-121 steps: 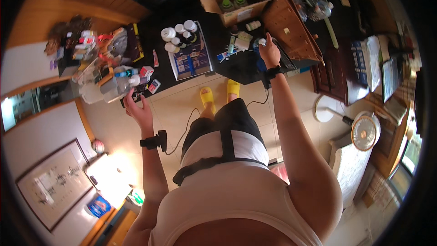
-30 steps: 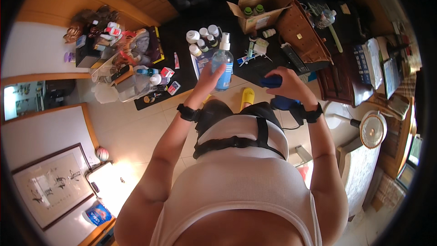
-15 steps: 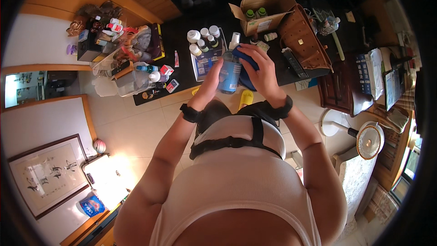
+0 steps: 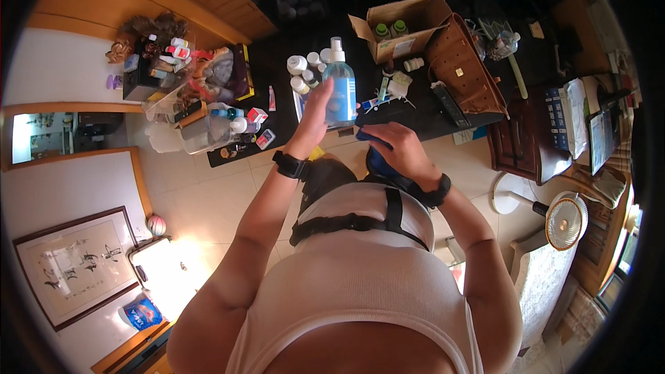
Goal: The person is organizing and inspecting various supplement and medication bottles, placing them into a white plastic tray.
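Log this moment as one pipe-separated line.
left hand: gripping spray bottle, upright | right hand: holding blue cloth, beside bottle's base | beyond: white-capped bottles, open cardboard box

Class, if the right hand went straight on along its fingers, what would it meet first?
The right hand would probably meet the spray bottle in the left hand; depth is unclear.
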`<state>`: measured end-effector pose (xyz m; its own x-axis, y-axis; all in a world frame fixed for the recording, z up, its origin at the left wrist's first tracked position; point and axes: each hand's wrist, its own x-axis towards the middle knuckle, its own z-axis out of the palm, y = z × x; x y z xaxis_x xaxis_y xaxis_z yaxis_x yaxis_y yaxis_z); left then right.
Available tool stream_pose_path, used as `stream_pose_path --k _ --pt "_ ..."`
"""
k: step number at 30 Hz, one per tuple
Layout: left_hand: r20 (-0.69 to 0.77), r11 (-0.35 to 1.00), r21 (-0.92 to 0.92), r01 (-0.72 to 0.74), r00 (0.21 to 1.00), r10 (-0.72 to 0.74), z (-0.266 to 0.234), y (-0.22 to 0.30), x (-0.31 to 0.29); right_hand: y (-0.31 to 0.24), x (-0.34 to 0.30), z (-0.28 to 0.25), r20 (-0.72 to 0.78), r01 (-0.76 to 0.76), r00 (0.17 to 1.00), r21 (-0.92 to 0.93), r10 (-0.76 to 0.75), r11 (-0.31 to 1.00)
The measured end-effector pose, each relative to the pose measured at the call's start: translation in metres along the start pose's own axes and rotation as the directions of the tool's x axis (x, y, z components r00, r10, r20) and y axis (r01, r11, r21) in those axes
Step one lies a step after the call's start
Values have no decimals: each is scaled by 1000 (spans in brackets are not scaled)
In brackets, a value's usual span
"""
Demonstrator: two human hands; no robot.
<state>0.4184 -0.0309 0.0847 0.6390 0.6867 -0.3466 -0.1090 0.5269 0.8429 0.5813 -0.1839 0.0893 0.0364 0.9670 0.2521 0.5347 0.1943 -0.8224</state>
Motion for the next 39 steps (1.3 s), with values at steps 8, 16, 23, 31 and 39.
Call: stream_pose_path --k 8,16,23,31,39 --pt "41 912 407 -53 998 40 11 -26 -1 3 23 -30 -399 -52 916 -34 34 998" --pt "-34 996 87 -22 999 25 27 -42 3 -9 37 -9 -343 20 938 -98 -52 995" --pt "-129 986 159 42 991 -22 4 -47 9 -28 4 7 -24 51 998 45 -50 998" --pt "-81 975 213 70 995 -54 8 -39 -12 -13 -2 -23 -68 8 998 191 5 982" --pt "126 971 185 154 976 -179 19 -41 -22 2 31 -21 -366 -51 930 -25 39 998"
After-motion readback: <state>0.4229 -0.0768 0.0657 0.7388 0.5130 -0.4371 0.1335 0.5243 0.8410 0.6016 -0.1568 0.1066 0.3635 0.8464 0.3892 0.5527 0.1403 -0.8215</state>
